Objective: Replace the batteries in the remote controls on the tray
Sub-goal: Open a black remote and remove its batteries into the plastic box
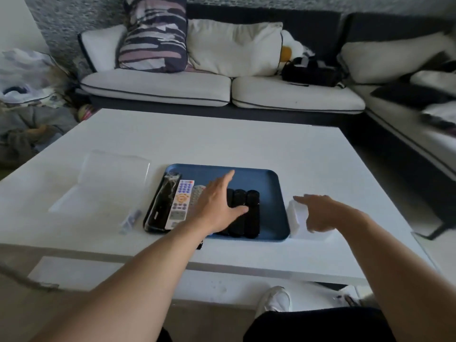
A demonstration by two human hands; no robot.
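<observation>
Remotes (244,211) sit lined up on the blue tray (271,191) on the white tabletop (222,144) (probably grouped for easy grabbing), left hand (217,206) spread flat over the black ones, fingers straight and gripping nothing, right hand (318,213) hovering loosely uncurled above a white box (296,215).

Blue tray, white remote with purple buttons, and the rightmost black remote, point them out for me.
blue tray (249,175): head view, bare far part of its floor.
white remote (179,204): head view, middle of its button face.
rightmost black remote (252,213): head view, middle of its body.
</observation>
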